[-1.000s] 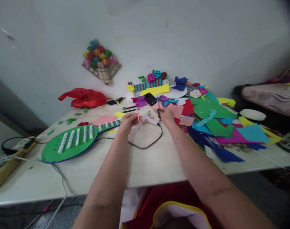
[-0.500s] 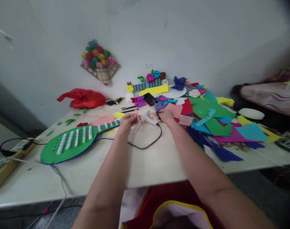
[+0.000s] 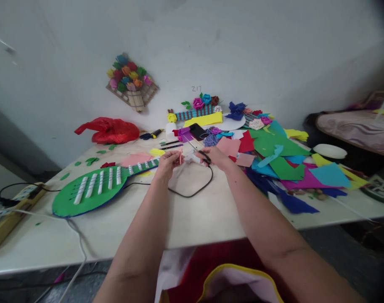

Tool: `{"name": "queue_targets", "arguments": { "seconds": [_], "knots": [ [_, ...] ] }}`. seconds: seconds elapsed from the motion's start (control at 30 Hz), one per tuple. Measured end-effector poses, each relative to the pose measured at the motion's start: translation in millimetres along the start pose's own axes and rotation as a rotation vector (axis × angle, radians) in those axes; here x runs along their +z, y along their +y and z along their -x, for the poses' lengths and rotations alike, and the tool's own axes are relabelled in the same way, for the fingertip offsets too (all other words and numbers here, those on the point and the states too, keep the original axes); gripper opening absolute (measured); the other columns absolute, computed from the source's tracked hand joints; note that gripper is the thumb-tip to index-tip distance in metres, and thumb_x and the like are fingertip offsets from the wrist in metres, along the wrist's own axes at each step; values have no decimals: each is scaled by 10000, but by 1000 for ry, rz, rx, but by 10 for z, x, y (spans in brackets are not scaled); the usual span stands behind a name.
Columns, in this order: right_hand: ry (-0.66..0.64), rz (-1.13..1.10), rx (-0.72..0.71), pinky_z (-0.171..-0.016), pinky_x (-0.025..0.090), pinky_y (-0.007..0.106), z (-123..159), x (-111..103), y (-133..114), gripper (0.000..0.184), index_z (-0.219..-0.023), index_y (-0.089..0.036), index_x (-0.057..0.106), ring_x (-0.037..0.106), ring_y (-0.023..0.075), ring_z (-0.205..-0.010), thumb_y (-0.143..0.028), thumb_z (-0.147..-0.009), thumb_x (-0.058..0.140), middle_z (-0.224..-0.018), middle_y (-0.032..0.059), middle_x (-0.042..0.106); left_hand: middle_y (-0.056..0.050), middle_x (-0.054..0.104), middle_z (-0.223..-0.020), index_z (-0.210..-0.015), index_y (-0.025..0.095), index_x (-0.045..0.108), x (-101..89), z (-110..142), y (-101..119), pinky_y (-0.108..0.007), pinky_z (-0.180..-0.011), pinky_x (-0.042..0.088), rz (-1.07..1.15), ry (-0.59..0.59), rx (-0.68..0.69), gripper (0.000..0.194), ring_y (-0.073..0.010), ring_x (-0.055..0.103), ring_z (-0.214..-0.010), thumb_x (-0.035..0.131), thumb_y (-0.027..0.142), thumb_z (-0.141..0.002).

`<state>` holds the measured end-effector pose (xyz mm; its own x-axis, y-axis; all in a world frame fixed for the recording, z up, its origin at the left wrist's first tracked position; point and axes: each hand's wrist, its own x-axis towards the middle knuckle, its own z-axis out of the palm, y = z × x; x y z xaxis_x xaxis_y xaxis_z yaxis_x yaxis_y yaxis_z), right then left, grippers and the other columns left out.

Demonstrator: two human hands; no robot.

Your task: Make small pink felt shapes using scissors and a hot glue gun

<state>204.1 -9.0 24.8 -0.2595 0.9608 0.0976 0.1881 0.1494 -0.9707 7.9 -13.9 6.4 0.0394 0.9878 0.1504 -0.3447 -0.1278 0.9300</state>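
My left hand [image 3: 169, 163] pinches a small piece of pink paper [image 3: 181, 156] between thumb and fingers. Closed around the black handles of a pair of scissors [image 3: 203, 155] is my right hand [image 3: 213, 155]; the blades point up and to the left, apart from the pink paper. A white glue gun [image 3: 192, 158] lies on the table between my hands, partly hidden by the right hand and scissors. Its black cord [image 3: 192, 196] loops toward me. Left of my left hand lies a green guitar-shaped cutout [image 3: 94, 189] with white paper rolls on it.
Coloured paper sheets [image 3: 267, 143] are heaped at the right. Behind my hands are a phone [image 3: 198, 131], purple yarn [image 3: 210, 140] and a utility knife [image 3: 156, 133]. A red plastic bag [image 3: 112, 131] sits at the back left. A power strip [image 3: 21, 202] lies at the left edge.
My right hand has moved left and turned the scissors, so the blades now show pointing up-left over the table. The left hand stays nearly still with the pink paper.
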Motion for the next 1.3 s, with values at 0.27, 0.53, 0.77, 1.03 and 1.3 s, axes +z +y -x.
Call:
{"name": "queue_targets", "arguments": {
  "seconds": [0.27,0.53,0.77,1.03,1.3],
  "knots": [
    [-276,39,-62,-308,240,170,62,-46,-15,315,-629,-136,533,510,71,-401,-420,-721,636,-578,41,617,20,580,-568,-700,139,597,-6,35,50,-250,-584,481,-10,-90,19,263,-80,523,-503,750,308,-570],
    [88,-268,-154,-373,307,169,22,152,-95,445,-886,-150,564,521,75,-442,-338,-538,767,-595,-22,606,10,630,-692,-833,173,629,-20,31,13,-269,-659,498,-49,-198,67,297,-98,578,-621,757,318,-607],
    [155,-392,-246,-486,430,214,9,245,-151,459,-869,-172,550,534,81,-482,-338,-502,770,-561,-66,559,-14,656,-838,-838,187,667,6,44,5,-330,-807,493,-57,-262,96,287,-139,612,-800,768,318,-603],
    [89,-341,-255,-497,438,208,13,263,-142,455,-897,-185,554,547,81,-504,-311,-515,765,-622,-55,583,-40,676,-872,-828,177,679,17,54,8,-341,-877,453,-73,-312,87,274,-154,623,-841,773,305,-604],
    [65,-354,-215,-495,432,208,23,277,-123,403,-869,-181,549,539,79,-478,-267,-529,747,-560,-74,544,-38,669,-817,-842,155,679,-16,29,-20,-303,-836,455,-81,-331,41,279,-131,620,-771,771,289,-614]
  ]
}}
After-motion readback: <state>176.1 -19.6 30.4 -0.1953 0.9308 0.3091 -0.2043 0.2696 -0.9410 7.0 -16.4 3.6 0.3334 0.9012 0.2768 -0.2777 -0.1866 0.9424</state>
